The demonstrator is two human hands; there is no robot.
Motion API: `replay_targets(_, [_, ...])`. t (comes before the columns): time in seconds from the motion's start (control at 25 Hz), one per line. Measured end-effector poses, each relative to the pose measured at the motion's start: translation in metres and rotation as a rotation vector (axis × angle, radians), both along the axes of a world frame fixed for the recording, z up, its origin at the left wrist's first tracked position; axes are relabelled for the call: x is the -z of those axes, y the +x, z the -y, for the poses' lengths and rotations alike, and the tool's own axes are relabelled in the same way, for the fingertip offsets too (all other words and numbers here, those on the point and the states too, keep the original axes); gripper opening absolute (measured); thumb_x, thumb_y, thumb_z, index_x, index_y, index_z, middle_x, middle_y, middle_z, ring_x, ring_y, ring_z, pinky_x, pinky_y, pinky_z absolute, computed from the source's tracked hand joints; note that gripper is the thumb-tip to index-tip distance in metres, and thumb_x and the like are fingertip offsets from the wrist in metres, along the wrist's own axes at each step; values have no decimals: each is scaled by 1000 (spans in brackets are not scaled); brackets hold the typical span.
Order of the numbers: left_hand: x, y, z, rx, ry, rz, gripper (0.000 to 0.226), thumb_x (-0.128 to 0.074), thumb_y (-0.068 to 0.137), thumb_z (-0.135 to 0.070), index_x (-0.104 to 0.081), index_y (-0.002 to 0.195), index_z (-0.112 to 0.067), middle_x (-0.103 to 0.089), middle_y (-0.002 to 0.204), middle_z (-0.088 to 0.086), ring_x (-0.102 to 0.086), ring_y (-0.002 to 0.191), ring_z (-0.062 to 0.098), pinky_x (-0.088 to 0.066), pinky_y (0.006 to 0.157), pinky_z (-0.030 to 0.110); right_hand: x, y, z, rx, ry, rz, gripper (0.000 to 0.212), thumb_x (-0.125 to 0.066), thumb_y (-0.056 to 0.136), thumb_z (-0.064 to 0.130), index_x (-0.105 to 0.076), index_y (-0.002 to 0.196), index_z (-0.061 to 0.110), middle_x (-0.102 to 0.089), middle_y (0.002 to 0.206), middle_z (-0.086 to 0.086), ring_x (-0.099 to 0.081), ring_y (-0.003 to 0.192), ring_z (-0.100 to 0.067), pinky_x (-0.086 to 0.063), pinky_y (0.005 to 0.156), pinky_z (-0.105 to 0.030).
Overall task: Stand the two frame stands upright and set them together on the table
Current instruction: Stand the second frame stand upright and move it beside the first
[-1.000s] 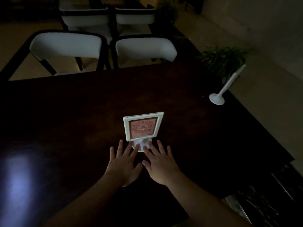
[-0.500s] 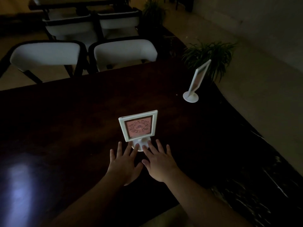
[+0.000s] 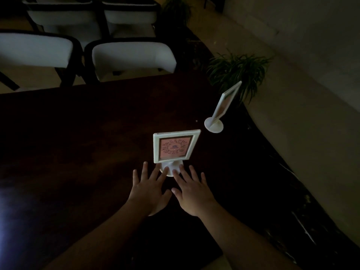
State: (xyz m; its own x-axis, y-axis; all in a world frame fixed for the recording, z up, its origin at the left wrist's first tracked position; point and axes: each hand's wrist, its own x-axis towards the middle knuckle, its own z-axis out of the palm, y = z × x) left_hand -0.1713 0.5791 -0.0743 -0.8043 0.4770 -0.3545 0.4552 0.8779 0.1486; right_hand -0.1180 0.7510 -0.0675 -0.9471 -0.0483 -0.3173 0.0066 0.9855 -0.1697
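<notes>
- Near frame stand (image 3: 176, 148) stands upright mid-bench (image 3: 78, 143), its picture facing us.
- Far frame stand (image 3: 224, 108) sits upright at the right, seemingly edge-on.
- Left hand (image 3: 149, 190) and right hand (image 3: 191, 190) lie flat, fingers spread, fingertips touching the near base, gripping nothing.

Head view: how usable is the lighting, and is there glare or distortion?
Head view: very dim, the table nearly black; bluish glare at the left edge; both white frame stands and hands readable; wide-angle bending leans the far stand.
</notes>
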Motion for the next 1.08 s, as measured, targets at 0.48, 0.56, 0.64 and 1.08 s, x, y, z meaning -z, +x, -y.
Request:
replay_targets(0.48, [5,-62,-53,16,58,-45,82,-15,87,-71,9,157,-36,13,167,0,34,141,35,16,112,64,9,-59,-51,40,-26,-36,68,-16,96,61,0,155,32,3,166,2,11,150,-26,-2,118,-58])
replay_targets(0.56, [9,-66,-63,-2,64,-59,83,-14,85,-70,9,157,-36,12,168,0,33,142,35,16,112,63,14,-67,-62,28,-36,-60,67,-16,96,61,-2,155,32,1,166,2,10,150,-26,-2,117,-58])
replay_targets(0.64, [10,-71,-74,-31,62,-62,84,-11,83,-71,8,158,-37,11,168,-1,31,144,35,17,112,62,17,-75,-75,-7,-37,-87,67,-15,96,61,-4,155,32,0,166,1,8,150,-26,-2,117,-59])
replay_targets(1.08, [7,-86,-118,-151,59,-36,85,-11,81,-74,7,157,-41,11,168,-4,30,146,31,15,113,64,15,-101,-119,-77,-68,-94,67,-13,97,61,-3,156,30,2,166,0,8,150,-29,1,116,-58])
